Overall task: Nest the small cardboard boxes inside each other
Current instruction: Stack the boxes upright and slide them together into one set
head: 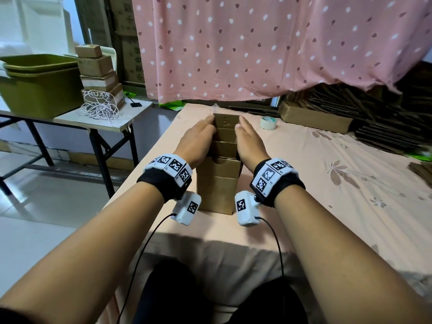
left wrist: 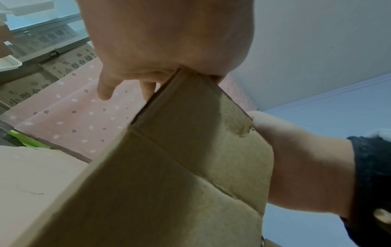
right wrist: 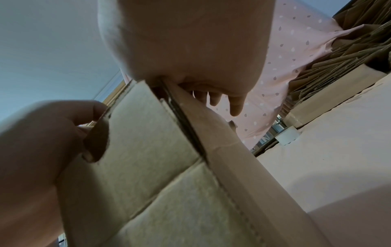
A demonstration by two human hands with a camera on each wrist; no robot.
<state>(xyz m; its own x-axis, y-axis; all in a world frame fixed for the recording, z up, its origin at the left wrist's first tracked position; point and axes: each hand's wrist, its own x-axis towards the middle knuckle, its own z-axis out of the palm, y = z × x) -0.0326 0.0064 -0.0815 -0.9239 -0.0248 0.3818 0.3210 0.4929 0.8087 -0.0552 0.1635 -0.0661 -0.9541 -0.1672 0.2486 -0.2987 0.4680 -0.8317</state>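
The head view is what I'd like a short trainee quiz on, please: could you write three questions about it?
1. True or false: both hands press flat against the sides of the box.
2. Which lies on the bed to the right of the box? A) tape roll B) scissors C) green tub
3. Fill in: the white string lies on the side ____.

Key
1. True: the left hand and the right hand lie with straight fingers on opposite sides.
2. A
3. table
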